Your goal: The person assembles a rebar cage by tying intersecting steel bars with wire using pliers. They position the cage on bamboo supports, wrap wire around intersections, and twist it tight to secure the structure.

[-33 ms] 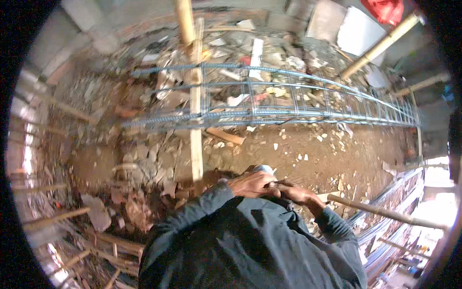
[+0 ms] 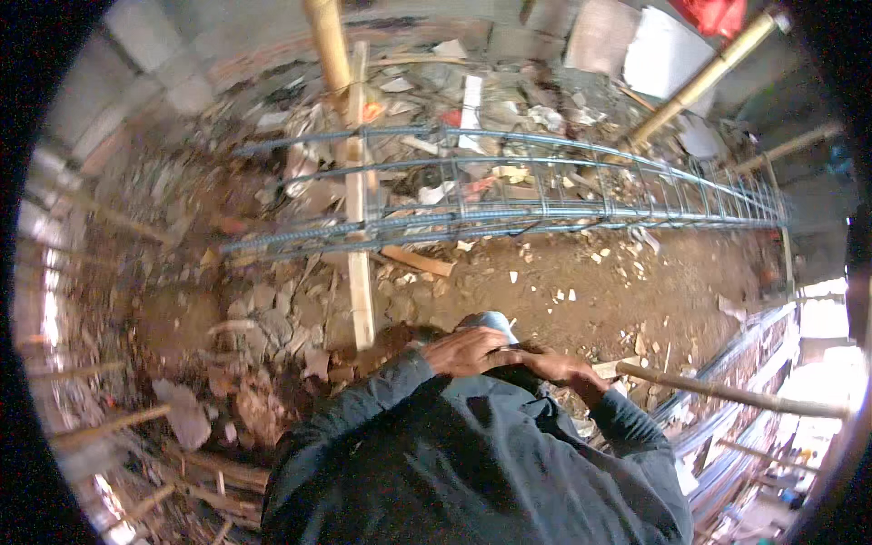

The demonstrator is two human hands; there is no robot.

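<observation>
Close together in front of my waist, my left hand (image 2: 468, 351) and my right hand (image 2: 552, 365) meet at the fingertips. The left fingers are bent and pressed together, pointing toward the right hand. My right hand is closed too, its fingers curled by the dark jacket (image 2: 509, 445). Whatever lies between them, if anything, is hidden or too small to name. Beyond the hands, a long cage of steel rebar (image 2: 545, 215) with square ties runs across the view. Its left end rests over a wooden batten (image 2: 360, 291). Neither hand touches the cage.
A bamboo pole (image 2: 708, 389) reaches in from the right, near my right elbow. Another bamboo pole (image 2: 699, 80) leans at the back right, and one pole (image 2: 327, 41) stands at the back. Broken rubble (image 2: 282, 327) covers the ground left. Loose steel bars (image 2: 736, 363) lie right.
The view has shifted slightly, so the cage and poles sit a little further left. Thin dark strands by my right fingers no longer show clearly. Both hands stay together at my waist.
</observation>
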